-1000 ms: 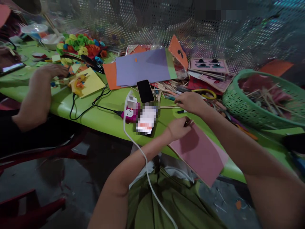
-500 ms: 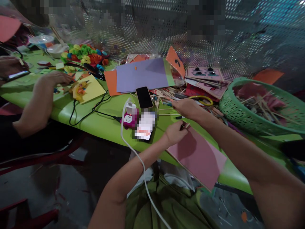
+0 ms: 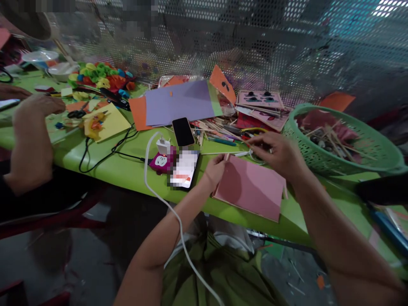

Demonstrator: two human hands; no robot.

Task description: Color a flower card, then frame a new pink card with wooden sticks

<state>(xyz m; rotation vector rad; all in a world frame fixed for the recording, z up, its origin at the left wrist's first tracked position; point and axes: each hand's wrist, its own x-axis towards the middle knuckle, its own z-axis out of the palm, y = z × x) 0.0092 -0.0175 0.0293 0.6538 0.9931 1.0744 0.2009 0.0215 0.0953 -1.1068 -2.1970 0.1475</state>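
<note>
My left hand (image 3: 217,169) grips the upper left corner of a pink rectangular board (image 3: 251,187), its fingers closed on the edge. The board lies flat near the table's front edge, with a pale stick-like strip at its right side. Above the board, my right hand (image 3: 276,152) has its thumb and fingers brought together over the pile of thin wooden sticks (image 3: 212,126). What its fingertips pinch is too small to make out. Just beneath those fingers are scissors (image 3: 244,153), partly hidden.
Left of my left hand lie a lit phone (image 3: 185,168), a dark phone (image 3: 183,131) and a purple power socket (image 3: 161,161) with a white cable crossing my arm. A green basket (image 3: 344,157) stands at right. A co-worker's arm (image 3: 33,136) rests at left.
My right hand has moved right and back from the stick pile. The pink board has turned to lie more squarely along the table edge, my left hand still on its corner. The view has shifted slightly.
</note>
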